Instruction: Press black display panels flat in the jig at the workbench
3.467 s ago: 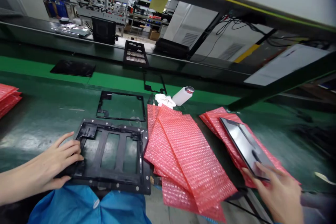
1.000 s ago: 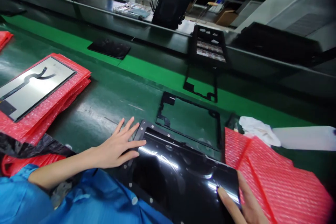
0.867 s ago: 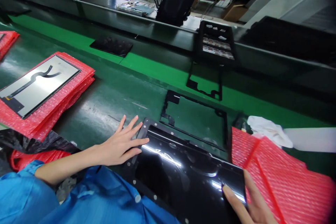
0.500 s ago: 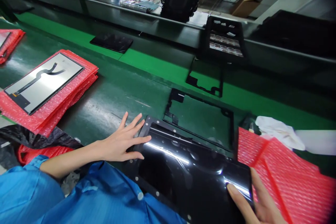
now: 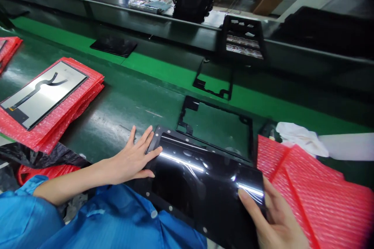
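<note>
While your right hand [image 5: 274,221] rests at the near right edge of the glossy black panel [image 5: 201,186], thumb on the glass and fingers curled at the rim, your grip there is a light pinch on the panel edge. The panel lies in the black frame [image 5: 159,134] directly before you, partly over your blue sleeve [image 5: 117,221]. Judged by its look, it is thin, stiff, smooth and fragile; handle it by the edges only, never the face.

Your left hand [image 5: 133,159] lies flat and spread, wrist low, fingertips against the frame's left corner, pressing without clasping anything.

Just right of the panel sit red bubble bags [image 5: 309,198], with a white cloth [image 5: 300,140] beyond them. An empty bezel [image 5: 187,114] lies behind the frame on the green belt [image 5: 122,101]. Well to the left, another panel [image 5: 41,93] rests on a stack of red bags. Farther back stands a black tray [image 5: 242,42].
</note>
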The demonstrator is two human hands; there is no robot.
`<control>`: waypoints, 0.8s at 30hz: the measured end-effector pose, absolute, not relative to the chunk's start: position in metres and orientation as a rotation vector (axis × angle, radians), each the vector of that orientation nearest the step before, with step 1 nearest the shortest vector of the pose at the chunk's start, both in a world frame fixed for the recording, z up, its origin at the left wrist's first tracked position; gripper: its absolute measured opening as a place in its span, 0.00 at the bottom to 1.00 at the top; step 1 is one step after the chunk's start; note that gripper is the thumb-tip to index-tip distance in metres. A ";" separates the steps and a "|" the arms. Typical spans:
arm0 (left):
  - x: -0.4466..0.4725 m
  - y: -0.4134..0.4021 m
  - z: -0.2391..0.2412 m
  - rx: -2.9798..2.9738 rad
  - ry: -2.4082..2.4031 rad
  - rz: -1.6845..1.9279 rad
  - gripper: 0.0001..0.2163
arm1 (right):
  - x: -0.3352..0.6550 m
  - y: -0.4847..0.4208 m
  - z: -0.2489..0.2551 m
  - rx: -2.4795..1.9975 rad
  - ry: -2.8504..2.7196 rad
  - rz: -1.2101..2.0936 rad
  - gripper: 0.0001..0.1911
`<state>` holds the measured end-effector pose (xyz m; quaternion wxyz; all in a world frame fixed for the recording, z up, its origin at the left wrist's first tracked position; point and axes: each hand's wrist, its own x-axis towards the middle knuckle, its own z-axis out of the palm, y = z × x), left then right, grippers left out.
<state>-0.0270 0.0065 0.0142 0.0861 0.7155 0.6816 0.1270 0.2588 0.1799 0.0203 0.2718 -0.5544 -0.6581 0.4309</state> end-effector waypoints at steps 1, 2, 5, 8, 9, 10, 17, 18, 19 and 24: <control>-0.027 0.006 0.014 2.139 2.042 0.367 0.33 | 0.258 0.181 0.020 -1.486 -1.787 1.115 0.37; -0.026 0.006 0.013 2.146 2.059 0.356 0.32 | 0.257 0.183 0.019 -1.460 -1.829 1.045 0.37; -0.025 0.004 0.009 2.201 2.129 0.316 0.31 | 0.259 0.192 0.015 -1.288 -2.041 0.778 0.35; -0.026 0.004 -0.002 2.276 2.187 0.292 0.29 | 0.268 0.205 0.010 -1.166 -2.209 0.650 0.30; -0.027 0.004 -0.006 2.292 2.200 0.292 0.28 | 0.273 0.211 0.010 -1.143 -2.264 0.625 0.27; -0.028 0.004 -0.010 2.304 2.211 0.298 0.27 | 0.277 0.217 0.010 -1.127 -2.315 0.611 0.25; -0.031 0.004 -0.017 2.370 2.227 0.320 0.25 | 0.291 0.261 0.016 -1.107 -2.395 0.687 0.19; -0.031 0.006 -0.017 2.373 2.235 0.324 0.24 | 0.289 0.267 0.016 -1.104 -2.403 0.743 0.18; -0.030 0.009 -0.017 2.363 2.261 0.337 0.22 | 0.286 0.272 0.017 -1.100 -2.412 0.800 0.18; -0.024 0.032 -0.019 2.258 2.460 0.373 0.18 | 0.266 0.298 0.018 -1.053 -2.510 1.002 0.11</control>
